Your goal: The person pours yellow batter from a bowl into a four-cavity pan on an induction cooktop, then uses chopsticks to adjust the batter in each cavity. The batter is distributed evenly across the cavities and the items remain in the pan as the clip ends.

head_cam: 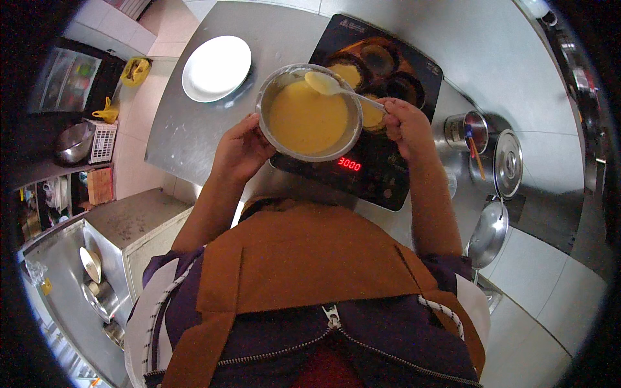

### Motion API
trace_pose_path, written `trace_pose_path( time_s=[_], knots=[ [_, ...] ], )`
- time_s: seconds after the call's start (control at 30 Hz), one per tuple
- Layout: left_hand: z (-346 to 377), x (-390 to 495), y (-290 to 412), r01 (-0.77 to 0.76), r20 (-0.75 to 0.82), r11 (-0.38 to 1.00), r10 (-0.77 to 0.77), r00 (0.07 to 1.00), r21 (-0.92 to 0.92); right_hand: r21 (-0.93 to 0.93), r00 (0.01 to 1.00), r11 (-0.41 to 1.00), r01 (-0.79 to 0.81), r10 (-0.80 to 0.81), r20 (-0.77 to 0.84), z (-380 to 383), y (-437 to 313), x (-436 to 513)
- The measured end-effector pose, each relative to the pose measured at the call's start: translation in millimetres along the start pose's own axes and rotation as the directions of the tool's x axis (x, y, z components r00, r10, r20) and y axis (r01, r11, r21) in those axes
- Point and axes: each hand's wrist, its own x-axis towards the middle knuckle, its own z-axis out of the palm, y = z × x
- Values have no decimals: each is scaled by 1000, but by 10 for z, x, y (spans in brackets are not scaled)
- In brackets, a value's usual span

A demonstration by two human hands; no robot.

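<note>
My left hand (pixel 245 148) grips the rim and side of a metal bowl (pixel 358 127) of yellow batter (pixel 308 116), held above the edge of a black induction cooktop (pixel 383 186). In my right hand (pixel 405 123) is the handle of a spoon (pixel 324 83); its batter-coated head is over the bowl's far side. Behind the bowl, a pan with round wells (pixel 377 57) sits on the cooktop. Yellow batter (pixel 348 73) fills two of its visible wells, while others look dark. The bowl hides part of the pan. A red number glows on the cooktop's panel.
A white plate (pixel 217 69) lies on the steel table (pixel 170 133) at left. Right of the cooktop stand a metal container (pixel 456 131) with a brush in it, a lidded steel pot (pixel 509 165) and a round metal lid or pan (pixel 487 235). A sink (pixel 58 262) holds dishes at lower left.
</note>
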Motion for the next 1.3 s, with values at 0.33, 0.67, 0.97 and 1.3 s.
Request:
trace_pose_path(
  time_s=[0.33,0.67,0.97,1.3],
  knots=[
    [63,4,-3,11,14,1000,-11,1000,-4,-38,981,983,182,-184,-67,-254,-364,89],
    [110,2,-13,18,18,1000,-18,1000,-1,-869,624,241,432,-776,94,-196,-86,469],
    [88,34,-13,21,29,1000,-21,999,6,-938,561,-39,343,-793,238,-116,-47,327],
    [101,-28,-22,11,34,999,-12,999,32,-934,484,-154,322,-821,302,-87,-35,244]
  ],
)
